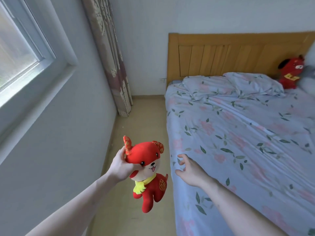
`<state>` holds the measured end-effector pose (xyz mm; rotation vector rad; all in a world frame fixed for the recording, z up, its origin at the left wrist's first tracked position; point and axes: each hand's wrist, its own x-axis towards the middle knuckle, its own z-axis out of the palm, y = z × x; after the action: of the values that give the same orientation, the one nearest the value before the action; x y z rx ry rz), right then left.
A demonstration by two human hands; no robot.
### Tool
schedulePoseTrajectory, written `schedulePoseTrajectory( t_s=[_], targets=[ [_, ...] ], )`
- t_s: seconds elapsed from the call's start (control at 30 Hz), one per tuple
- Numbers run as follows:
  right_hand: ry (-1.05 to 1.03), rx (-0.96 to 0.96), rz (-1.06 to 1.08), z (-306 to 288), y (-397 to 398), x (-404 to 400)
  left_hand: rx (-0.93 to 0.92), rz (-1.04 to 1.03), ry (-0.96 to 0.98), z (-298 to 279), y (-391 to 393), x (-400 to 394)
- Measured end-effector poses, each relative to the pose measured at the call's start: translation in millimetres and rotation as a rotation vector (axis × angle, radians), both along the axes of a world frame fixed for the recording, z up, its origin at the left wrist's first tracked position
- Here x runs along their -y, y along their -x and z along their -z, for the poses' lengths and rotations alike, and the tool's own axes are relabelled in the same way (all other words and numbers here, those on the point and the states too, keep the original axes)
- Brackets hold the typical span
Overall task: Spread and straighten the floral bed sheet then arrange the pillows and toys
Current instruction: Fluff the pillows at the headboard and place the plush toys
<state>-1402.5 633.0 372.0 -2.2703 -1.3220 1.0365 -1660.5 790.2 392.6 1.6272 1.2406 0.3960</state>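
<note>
My left hand (120, 166) grips a red plush dog (148, 174) by the side of its head, holding it over the floor beside the bed. My right hand (190, 169) hovers with loosely spread fingers over the left edge of the floral bed sheet (238, 142), holding nothing. The sheet covers the mattress with creases running across it. Two floral pillows (230, 86) lie rumpled by the headboard. A second red plush dog (290, 72) sits at the far right against the headboard, next to a blurred grey-white toy (308, 77).
A wooden headboard (221, 55) stands against the back wall. A narrow strip of beige floor (141, 120) runs between the bed and the left wall. A window (20, 53) and a patterned curtain (110, 57) are on the left.
</note>
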Motion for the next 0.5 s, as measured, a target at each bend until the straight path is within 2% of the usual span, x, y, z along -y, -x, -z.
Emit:
schedulePoseTrajectory(
  t_s=[0.23,0.5],
  targets=[
    [-0.014,0.041,0.086,-12,-34,-58,-0.019,0.080,-0.044,-10,-54,-84],
    [-0.021,0.070,0.167,-7,-140,-147,-0.011,0.119,-0.097,-15,-158,-188]
  ],
)
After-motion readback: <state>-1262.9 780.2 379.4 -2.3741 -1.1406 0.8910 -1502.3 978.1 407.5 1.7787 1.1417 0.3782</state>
